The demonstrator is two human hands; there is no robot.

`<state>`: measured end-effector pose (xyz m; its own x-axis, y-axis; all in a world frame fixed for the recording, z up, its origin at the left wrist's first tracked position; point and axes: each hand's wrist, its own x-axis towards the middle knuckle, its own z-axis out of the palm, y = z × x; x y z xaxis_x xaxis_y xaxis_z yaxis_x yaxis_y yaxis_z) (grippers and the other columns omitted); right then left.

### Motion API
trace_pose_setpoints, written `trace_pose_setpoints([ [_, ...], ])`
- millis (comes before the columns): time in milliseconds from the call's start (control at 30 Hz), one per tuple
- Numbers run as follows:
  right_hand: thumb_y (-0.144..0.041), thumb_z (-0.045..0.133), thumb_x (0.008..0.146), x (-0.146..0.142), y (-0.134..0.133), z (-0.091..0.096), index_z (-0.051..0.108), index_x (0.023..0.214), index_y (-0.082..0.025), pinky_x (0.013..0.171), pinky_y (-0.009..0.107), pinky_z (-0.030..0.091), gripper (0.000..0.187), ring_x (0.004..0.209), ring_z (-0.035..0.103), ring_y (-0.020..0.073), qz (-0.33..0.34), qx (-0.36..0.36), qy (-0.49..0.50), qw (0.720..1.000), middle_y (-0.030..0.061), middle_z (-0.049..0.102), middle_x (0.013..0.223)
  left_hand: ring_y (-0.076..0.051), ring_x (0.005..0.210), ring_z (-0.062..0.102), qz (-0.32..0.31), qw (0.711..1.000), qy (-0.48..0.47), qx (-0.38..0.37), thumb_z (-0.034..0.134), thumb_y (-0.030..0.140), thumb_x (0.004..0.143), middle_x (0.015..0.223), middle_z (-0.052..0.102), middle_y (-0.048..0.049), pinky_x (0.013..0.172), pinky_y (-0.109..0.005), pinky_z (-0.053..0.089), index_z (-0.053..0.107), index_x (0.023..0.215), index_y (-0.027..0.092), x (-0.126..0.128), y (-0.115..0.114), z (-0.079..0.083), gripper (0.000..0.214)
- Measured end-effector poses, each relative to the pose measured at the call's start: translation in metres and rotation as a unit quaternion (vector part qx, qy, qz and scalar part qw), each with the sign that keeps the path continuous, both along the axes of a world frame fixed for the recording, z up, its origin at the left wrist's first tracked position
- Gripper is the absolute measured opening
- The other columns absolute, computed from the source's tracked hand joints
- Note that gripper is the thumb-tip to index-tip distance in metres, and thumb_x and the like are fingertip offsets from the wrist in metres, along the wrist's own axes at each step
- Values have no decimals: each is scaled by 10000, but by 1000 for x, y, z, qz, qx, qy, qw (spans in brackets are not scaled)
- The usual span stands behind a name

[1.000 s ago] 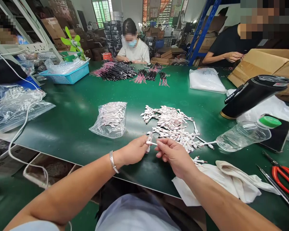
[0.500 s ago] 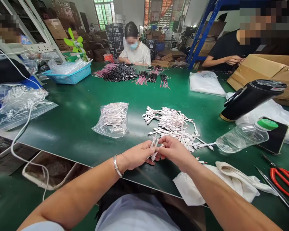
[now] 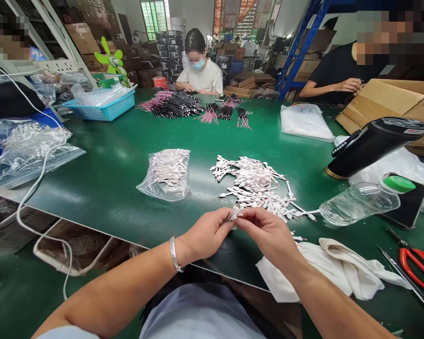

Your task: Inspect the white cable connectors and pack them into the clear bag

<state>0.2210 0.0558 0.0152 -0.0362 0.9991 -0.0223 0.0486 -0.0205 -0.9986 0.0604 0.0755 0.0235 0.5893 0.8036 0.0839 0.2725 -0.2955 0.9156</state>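
My left hand point(image 3: 208, 233) is closed around a few short white connector cables point(image 3: 235, 213), whose white ends stick out past the thumb. The fingertips of my right hand point(image 3: 268, 233) pinch at those ends, so both hands meet above the near edge of the green table. Just beyond them lies a loose pile of white connector cables point(image 3: 256, 176), some pointing toward the bottle. A clear plastic bag point(image 3: 155, 186) with more such cables rests to the left of the pile. My fingers partly hide the held pieces.
On the right are a clear bottle point(image 3: 360, 203), a black tumbler point(image 3: 369, 149), white cloth gloves point(image 3: 349, 270), red-handled pliers point(image 3: 419, 268) and a cardboard box point(image 3: 392, 101). A blue basket point(image 3: 115, 108) and black cable bundles point(image 3: 176, 104) stand farther back. Co-workers sit around the table.
My hands have turned and drawn closer together at the fingertips. The held connector cables, upright and spread before, now lie flatter and more covered by the fingers.
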Motion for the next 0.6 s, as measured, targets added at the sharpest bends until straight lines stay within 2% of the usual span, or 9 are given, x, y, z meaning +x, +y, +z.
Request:
trace_pose_setpoints([
  [200, -344, 655, 747, 2, -1, -6, 666, 848, -199, 795, 325, 480, 177, 807, 629, 174, 27, 17, -39, 999, 32, 698, 854, -165, 949, 539, -5, 999, -36, 9, 400, 191, 891, 1055, 622, -47, 915, -273, 386, 568, 1115, 181, 1, 0, -8, 280],
  [333, -331, 625, 778, 3, -3, -3, 675, 881, -214, 803, 334, 480, 163, 828, 628, 183, 22, 39, -91, 995, 32, 695, 882, -170, 928, 556, 3, 999, -34, 2, 410, 194, 887, 1038, 642, -47, 894, -277, 406, 592, 1106, 178, 5, 0, -8, 285],
  [433, -333, 611, 789, 4, -8, 2, 679, 865, -224, 775, 335, 484, 149, 804, 621, 185, 8, 64, -127, 990, 31, 687, 854, -175, 883, 570, 12, 1000, -18, 5, 419, 212, 884, 972, 661, -47, 869, -289, 424, 624, 1049, 177, 4, -2, -2, 266],
  [500, -339, 602, 797, 4, -13, 5, 677, 868, -227, 750, 333, 486, 152, 793, 615, 189, 6, 73, -138, 988, 37, 681, 845, -172, 869, 579, 8, 1000, 6, 21, 411, 217, 886, 943, 671, -34, 966, -335, 365, 636, 1028, 199, 3, -5, 3, 266],
  [600, -331, 595, 803, 4, -17, 4, 654, 884, -226, 746, 328, 488, 145, 806, 614, 191, 29, 59, -129, 989, 39, 674, 855, -167, 881, 587, -5, 999, 45, 30, 398, 204, 885, 942, 676, -12, 1092, -410, 173, 637, 989, 230, 0, -8, 5, 262],
])
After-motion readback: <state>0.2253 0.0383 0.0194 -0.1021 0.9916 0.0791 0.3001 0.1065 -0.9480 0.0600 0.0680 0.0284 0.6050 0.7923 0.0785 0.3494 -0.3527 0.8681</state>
